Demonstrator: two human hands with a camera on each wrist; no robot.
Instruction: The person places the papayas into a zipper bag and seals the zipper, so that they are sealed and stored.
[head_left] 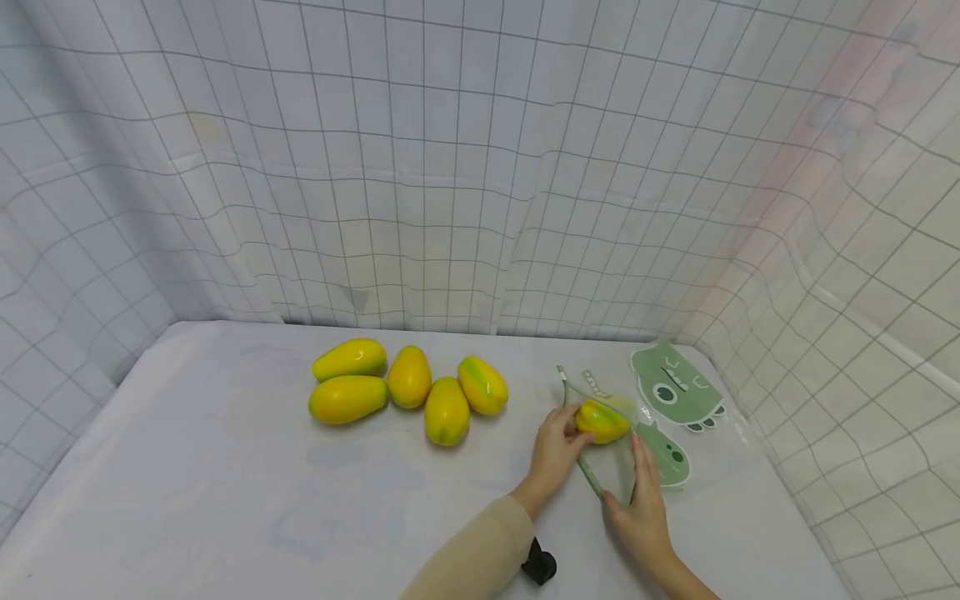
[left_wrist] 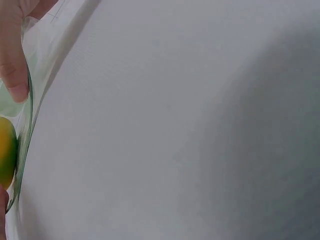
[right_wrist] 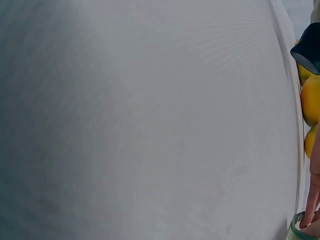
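Note:
In the head view my left hand [head_left: 553, 450] grips a yellow-green mango [head_left: 602, 422] at the mouth of a clear plastic bag [head_left: 587, 477] with green edging. My right hand [head_left: 641, 512] is on the bag's near side, its fingers extended and thumb spread apart at the opening. The left wrist view has a right-hand finger [left_wrist: 14, 70] lying along the bag's rim, above part of the mango [left_wrist: 7, 150]. Green cartoon faces [head_left: 671, 387] are printed on the bag, which lies flat toward the back right.
Several more mangoes [head_left: 447, 411] lie grouped left of the hands on the white tabletop [head_left: 225, 500]. Behind and at both sides hang white grid-patterned curtains [head_left: 450, 208]. A small black device [head_left: 540, 565] shows beside the left sleeve [head_left: 480, 550].

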